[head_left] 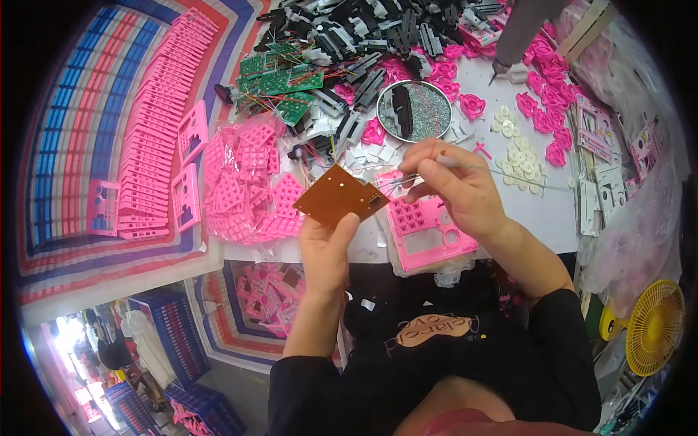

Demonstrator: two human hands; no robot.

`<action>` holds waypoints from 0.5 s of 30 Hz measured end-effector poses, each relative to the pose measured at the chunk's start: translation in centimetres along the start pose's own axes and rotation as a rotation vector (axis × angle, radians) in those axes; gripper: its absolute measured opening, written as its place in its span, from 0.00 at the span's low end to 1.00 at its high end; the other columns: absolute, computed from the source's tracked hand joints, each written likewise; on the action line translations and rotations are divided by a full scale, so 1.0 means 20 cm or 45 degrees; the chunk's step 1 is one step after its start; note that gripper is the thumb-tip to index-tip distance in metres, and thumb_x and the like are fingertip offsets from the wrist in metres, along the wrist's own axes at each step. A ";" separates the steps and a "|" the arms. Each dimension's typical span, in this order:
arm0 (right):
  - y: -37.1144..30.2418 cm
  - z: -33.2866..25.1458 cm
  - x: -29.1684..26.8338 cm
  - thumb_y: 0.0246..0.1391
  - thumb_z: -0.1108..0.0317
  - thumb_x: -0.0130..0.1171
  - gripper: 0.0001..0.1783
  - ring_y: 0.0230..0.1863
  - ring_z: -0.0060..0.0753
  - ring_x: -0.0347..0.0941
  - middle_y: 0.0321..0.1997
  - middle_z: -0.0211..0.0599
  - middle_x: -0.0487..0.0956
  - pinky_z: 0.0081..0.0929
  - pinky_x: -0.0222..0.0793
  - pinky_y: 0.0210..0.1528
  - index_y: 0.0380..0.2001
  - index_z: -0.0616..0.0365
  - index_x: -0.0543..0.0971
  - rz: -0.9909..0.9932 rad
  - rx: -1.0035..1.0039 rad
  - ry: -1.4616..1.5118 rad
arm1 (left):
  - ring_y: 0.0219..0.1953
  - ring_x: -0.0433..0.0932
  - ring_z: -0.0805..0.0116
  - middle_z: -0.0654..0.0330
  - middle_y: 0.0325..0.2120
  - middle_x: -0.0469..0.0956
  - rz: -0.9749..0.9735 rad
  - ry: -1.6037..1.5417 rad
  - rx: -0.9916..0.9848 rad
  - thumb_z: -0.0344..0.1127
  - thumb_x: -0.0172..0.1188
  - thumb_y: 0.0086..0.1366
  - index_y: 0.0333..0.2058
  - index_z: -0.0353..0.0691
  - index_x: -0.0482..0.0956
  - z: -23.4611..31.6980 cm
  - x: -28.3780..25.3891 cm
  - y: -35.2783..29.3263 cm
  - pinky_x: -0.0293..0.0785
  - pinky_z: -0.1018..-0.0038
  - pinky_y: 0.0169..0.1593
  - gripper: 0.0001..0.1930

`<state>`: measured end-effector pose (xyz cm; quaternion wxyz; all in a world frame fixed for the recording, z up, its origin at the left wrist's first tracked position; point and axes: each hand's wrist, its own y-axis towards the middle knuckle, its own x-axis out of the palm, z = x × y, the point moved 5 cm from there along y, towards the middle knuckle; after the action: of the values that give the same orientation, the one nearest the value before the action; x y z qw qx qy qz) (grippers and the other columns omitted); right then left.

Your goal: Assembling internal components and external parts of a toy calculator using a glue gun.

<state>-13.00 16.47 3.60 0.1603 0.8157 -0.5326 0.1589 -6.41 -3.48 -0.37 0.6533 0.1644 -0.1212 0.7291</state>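
The left grip [325,243] is pinching a brown circuit board [338,200] near the surface's [545,218] front edge, at ten o'clock from a smooth pink plastic panel [434,221]. Bare room is lying at four o'clock from the right grip [429,171], whose fingers are pinching and partly hiding thin wires [396,183].

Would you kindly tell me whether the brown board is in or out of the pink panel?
Out: the left hand holds the board up, and the panel lies to its right.
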 end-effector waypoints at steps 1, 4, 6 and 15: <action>-0.02 0.01 -0.01 0.68 0.67 0.55 0.11 0.37 0.22 0.76 0.43 0.36 0.79 0.23 0.77 0.41 0.43 0.64 0.82 0.059 -0.079 0.012 | 0.53 0.80 0.61 0.54 0.51 0.80 -0.007 0.086 0.026 0.25 0.57 0.69 0.55 0.33 0.75 -0.03 -0.02 0.00 0.74 0.61 0.59 0.16; -0.04 0.04 -0.05 0.67 0.67 0.57 0.12 0.34 0.20 0.75 0.36 0.33 0.78 0.21 0.76 0.38 0.46 0.65 0.82 0.107 -0.186 0.030 | 0.53 0.80 0.60 0.53 0.51 0.80 -0.007 0.054 0.032 0.25 0.57 0.69 0.55 0.33 0.75 -0.06 -0.03 0.00 0.75 0.60 0.57 0.16; -0.05 0.06 -0.07 0.68 0.66 0.56 0.14 0.31 0.20 0.73 0.34 0.33 0.77 0.21 0.75 0.33 0.48 0.65 0.81 0.166 -0.009 -0.057 | 0.50 0.81 0.61 0.52 0.49 0.80 0.043 -0.025 0.018 0.26 0.56 0.70 0.54 0.33 0.75 -0.04 0.00 -0.01 0.77 0.61 0.54 0.15; -0.08 0.02 -0.14 0.65 0.69 0.58 0.11 0.31 0.18 0.73 0.30 0.31 0.80 0.20 0.71 0.31 0.44 0.65 0.83 0.177 -0.156 -0.565 | 0.34 0.77 0.67 0.52 0.43 0.80 -0.035 0.158 0.269 0.27 0.56 0.71 0.51 0.33 0.75 0.00 0.02 -0.01 0.75 0.69 0.36 0.12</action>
<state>-12.63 19.25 1.83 0.0773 0.7807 -0.6184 -0.0461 -6.33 -3.10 -0.15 0.6486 0.1886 -0.0009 0.7374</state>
